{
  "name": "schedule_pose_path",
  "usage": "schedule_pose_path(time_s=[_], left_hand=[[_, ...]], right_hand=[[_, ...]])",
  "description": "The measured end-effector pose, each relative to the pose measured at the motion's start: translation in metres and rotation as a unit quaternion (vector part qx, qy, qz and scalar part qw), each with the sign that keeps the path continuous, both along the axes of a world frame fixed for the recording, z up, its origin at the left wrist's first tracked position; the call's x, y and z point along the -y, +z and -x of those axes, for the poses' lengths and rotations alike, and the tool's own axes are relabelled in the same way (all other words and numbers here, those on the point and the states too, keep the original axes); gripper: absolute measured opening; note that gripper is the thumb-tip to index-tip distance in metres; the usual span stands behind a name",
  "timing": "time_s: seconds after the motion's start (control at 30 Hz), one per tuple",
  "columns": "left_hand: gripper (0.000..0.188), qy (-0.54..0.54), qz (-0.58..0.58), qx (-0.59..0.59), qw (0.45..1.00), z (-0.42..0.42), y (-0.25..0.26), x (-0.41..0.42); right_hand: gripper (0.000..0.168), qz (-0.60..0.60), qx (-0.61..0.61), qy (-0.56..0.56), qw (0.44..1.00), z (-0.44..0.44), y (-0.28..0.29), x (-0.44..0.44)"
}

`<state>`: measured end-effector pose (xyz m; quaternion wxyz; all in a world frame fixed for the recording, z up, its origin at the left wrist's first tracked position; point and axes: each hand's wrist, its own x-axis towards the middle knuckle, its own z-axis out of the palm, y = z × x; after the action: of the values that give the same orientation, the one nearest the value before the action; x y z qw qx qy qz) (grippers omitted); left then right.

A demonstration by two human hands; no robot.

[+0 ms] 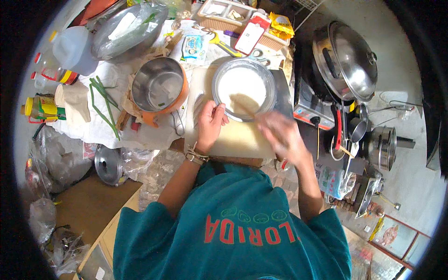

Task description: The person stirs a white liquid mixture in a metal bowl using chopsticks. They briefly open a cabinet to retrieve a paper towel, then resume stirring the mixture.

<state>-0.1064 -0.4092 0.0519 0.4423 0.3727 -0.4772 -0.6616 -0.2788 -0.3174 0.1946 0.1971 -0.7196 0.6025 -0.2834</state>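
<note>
A metal bowl (271,75) with white powder, seemingly flour (241,82), stands on a pale cutting board (238,140) in front of me. My left hand (211,120) has its fingers curled at the bowl's near left rim, with the thumb against it. Motion blurs my right hand (281,136) at the near right of the bowl. It grips a thin tan utensil (250,111), which looks like chopsticks and slants into the bowl. A shadow falls on the powder there. Left of the board is an orange pot (159,85) with a bare metal inside and a green scrap in it.
Green scallions (105,105) lie on the white cloth at left, near plastic bottles (75,49). Behind the bowl are yellow-handled scissors (225,45), a red-and-white carton (252,33) and a divided tan box (224,15). A lidded wok (344,63) sits on a gas stove (311,108) at right.
</note>
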Motion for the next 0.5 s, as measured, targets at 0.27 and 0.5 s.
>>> schedule_pose_path(time_s=[0.27,0.5], left_hand=[[0.024,-0.002,0.014,0.024,1.000,-0.001,0.002,0.001],[0.023,0.008,0.015,0.015,1.000,0.000,-0.003,-0.001]], right_hand=[[0.016,0.014,-0.003,-0.022,1.000,0.001,-0.008,-0.005],[0.017,-0.032,0.038,-0.023,0.999,0.011,0.003,-0.019]])
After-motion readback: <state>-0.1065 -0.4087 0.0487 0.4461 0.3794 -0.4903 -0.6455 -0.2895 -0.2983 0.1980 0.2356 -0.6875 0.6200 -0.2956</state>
